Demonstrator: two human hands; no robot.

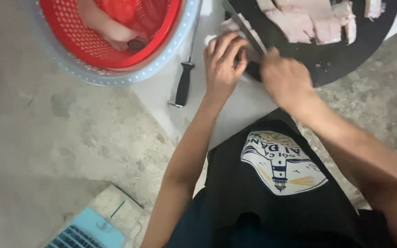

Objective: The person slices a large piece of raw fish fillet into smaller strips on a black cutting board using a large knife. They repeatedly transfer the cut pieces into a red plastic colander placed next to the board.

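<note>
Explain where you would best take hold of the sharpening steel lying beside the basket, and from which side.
Grip the black handle of the sharpening steel, coming from the near end. It lies flat with the handle pointing toward the person, free of the basket; the rod is thin.

A makeshift food-preparation spot set on the ground — a home yard or a back kitchen, which of the two cannot be told. The bare, stained grey concrete floor [60, 138] carries everything. At the far right lies a round black chopping board [345, 59] with pale slabs of raw meat [309, 20]. At the far left a red perforated plastic basket [102, 41] sits inside a pale blue basin [116, 78] — beside it a black-handled sharpening steel [184, 82] on a white sheet [161, 96].
</note>
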